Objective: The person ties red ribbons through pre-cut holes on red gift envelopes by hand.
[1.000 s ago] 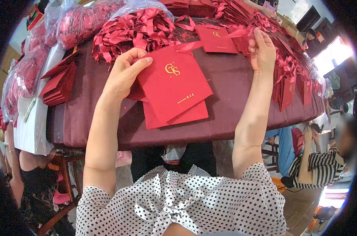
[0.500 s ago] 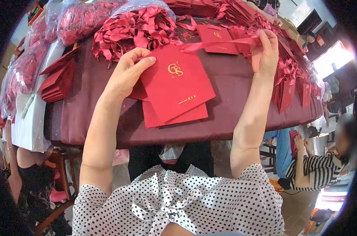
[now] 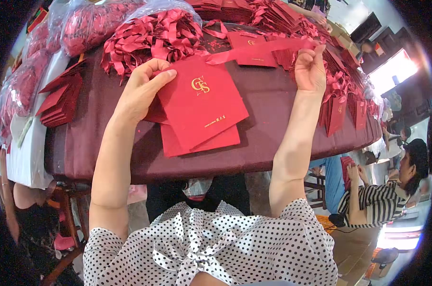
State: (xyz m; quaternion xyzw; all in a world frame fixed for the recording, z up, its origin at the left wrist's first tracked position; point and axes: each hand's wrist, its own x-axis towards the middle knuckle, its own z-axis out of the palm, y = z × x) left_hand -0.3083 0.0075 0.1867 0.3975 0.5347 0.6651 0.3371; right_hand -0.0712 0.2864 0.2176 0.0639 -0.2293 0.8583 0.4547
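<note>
My left hand (image 3: 147, 86) is closed on the upper left corner of a red paper bag (image 3: 204, 102) with gold lettering, thumb on its front. A red ribbon (image 3: 254, 49) stretches from the bag's top edge to the right. My right hand (image 3: 311, 70) pinches the ribbon's far end, fingers curled and raised above the table. Beneath the held bag, another red bag (image 3: 220, 141) shows its lower edge on the dark red tablecloth (image 3: 111, 157). Behind lies a further red bag (image 3: 252, 51) with a gold logo.
A heap of loose ribbons (image 3: 151, 40) spills from a plastic bag at the back. Folded red bags (image 3: 61, 97) stand at left, near ribbon-filled plastic bags (image 3: 94, 28). More ribboned bags (image 3: 337, 112) line the right edge. A person in a striped shirt (image 3: 378, 205) sits at right.
The whole view has shifted slightly left. My left hand keeps its hold on the bag. My right hand's fingers have curled lower, with the ribbon still stretched.
</note>
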